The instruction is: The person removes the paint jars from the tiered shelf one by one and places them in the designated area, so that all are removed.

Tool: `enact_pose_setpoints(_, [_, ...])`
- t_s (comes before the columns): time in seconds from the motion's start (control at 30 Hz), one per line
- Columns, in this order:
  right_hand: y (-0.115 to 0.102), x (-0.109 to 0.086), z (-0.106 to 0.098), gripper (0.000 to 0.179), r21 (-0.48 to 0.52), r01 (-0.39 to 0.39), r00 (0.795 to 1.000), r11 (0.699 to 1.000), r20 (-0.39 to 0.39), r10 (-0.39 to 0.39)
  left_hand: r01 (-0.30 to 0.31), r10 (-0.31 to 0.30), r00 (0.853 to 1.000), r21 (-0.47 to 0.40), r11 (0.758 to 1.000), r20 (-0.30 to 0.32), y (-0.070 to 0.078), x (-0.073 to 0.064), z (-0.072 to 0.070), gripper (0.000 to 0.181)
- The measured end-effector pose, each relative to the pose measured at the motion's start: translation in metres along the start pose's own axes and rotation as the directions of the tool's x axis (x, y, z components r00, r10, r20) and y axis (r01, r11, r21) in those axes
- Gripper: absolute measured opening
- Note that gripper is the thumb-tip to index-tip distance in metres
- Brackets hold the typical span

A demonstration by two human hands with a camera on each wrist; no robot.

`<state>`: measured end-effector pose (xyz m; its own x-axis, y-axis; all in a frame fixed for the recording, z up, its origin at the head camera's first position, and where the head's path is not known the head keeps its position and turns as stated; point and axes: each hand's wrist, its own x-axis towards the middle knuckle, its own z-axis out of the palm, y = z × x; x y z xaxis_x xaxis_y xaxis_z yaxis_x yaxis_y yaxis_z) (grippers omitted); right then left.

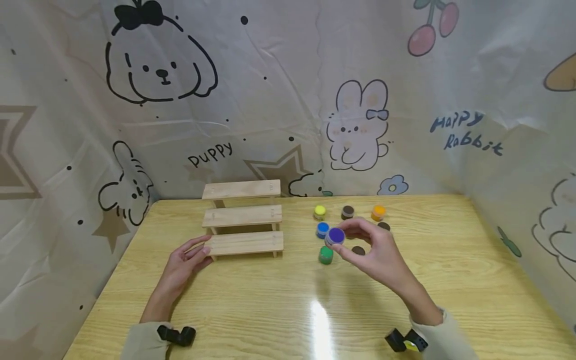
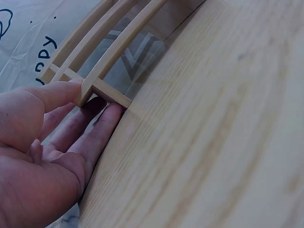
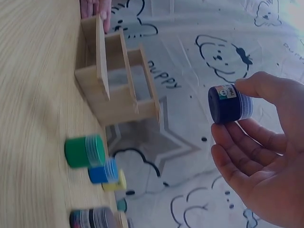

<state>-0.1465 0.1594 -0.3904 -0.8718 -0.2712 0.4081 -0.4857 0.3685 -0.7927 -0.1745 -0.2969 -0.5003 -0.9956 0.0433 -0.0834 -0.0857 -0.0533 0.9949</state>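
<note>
A small three-step wooden shelf (image 1: pixel 245 243) stands on the table toward the left. My left hand (image 1: pixel 182 260) grips the left end of its lowest step, thumb on top and fingers around the side (image 2: pixel 88 90). My right hand (image 1: pixel 378 250) pinches a small purple paint jar (image 1: pixel 335 236) between thumb and fingers, held up above the table. In the right wrist view this jar (image 3: pixel 225 103) looks dark blue, with a small label. Below and beside it on the table are a green paint jar (image 1: pixel 326 255), a blue paint jar (image 1: pixel 322 230) and a yellow paint jar (image 1: pixel 319 212).
An orange paint jar (image 1: pixel 378 213) and a dark brown one (image 1: pixel 348 212) stand at the back. More dark-lidded jars (image 1: pixel 358 250) are partly hidden by the right hand. A printed cloth (image 1: pixel 270 100) hangs behind the light wooden table (image 1: pixel 252 310) and along both sides.
</note>
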Motion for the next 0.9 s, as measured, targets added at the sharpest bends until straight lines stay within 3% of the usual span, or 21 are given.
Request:
enact_pose_setpoints(0.43, [0.031,-0.015,-0.037,0.034,-0.128,-0.081,0.996,0.988,-0.058,0.074,-0.025,0.025,0.999,-0.015,1.000,0.023,0.000,0.004,0.002,0.052])
enact_pose_setpoints(0.67, [0.052,-0.018,-0.048,0.029,-0.165,-0.128,0.992,0.978,-0.025,0.126,-0.015,0.015,1.000,-0.011,1.000,0.009,0.000,0.000,0.001,0.052])
enact_pose_setpoints(0.9, [0.084,-0.024,-0.058,0.030,-0.193,-0.224,0.973,0.955,0.018,0.231,-0.026,0.026,0.999,0.002,1.000,0.019,-0.002,0.002,-0.001,0.052])
